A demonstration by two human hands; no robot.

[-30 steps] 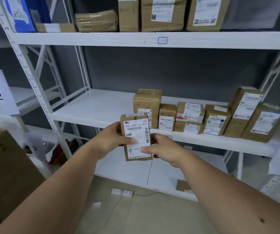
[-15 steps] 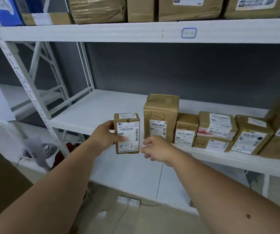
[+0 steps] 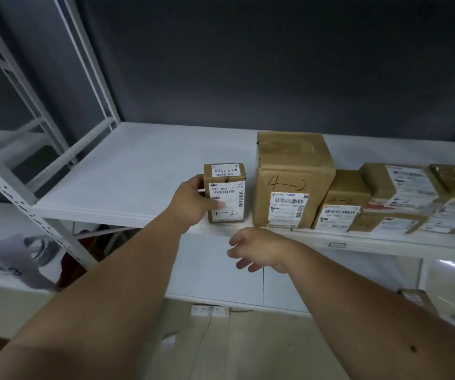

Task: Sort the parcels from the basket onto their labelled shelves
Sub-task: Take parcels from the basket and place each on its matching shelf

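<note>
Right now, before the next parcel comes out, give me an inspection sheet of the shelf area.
Surface: white shelf, left half bare.
Job's things: small parcel marked 4-2, upright at the front edge, beside the tall parcel also marked 4-2; more parcels in a row to the right.
Clutter: crumpled paper at lower left.
Grippers: left hand grips the small parcel's left side; right hand free, open, below the shelf edge.
Cables: power strip with cord on the floor.
Surroundings: dark wall, white rack uprights.
</note>
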